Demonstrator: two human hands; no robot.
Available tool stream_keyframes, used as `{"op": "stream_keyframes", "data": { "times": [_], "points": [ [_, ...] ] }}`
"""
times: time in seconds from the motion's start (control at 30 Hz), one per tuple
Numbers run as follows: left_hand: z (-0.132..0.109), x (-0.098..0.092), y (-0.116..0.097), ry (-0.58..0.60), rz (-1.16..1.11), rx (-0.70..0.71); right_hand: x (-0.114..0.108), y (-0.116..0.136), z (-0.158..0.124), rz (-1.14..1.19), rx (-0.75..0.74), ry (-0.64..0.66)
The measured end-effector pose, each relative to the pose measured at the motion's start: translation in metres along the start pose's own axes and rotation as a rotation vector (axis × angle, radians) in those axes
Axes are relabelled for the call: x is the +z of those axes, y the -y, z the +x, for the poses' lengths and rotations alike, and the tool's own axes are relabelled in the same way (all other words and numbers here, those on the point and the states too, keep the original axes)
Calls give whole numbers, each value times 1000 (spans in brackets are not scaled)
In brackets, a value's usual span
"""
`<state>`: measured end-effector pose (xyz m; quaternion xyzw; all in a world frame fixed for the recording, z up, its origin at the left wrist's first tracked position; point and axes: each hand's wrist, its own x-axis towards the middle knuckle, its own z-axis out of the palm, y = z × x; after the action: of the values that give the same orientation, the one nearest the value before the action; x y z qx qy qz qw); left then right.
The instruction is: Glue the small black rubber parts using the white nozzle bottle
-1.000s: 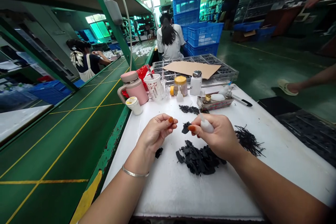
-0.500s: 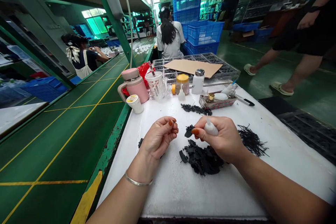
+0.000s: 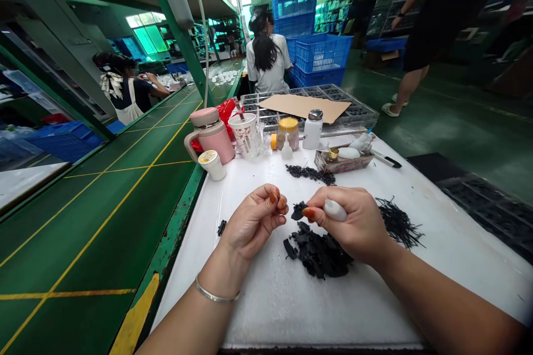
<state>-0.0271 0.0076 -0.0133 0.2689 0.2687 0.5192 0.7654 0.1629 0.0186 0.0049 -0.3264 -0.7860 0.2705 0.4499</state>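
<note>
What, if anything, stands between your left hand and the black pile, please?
Nothing visible does; the left hand sits just beside the black pile.

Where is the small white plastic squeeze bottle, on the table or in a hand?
In a hand: the person's right hand grips the squeeze bottle between thumb and fingers.

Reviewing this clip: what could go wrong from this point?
The white squeeze bottle, pinched in the right hand, is just above the heap of black pieces, so a firm squeeze might drip onto them. A stray black piece lies near the edge of the white table and might get brushed off onto the green conveyor.
</note>
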Motion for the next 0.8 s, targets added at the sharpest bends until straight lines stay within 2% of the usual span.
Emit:
{"op": "stream_keyframes", "data": {
  "times": [0.37, 0.63, 0.8],
  "points": [
    [0, 0, 4, 68, -51, -29, -1, 5, -1, 23, -40, 18],
    [1, 1, 7, 140, 14, -37, 0, 7, -2, 37, -62, 11],
    [1, 2, 8, 148, 45, -66, 1, 8, -2, 52, -133, 32]
  ]
}}
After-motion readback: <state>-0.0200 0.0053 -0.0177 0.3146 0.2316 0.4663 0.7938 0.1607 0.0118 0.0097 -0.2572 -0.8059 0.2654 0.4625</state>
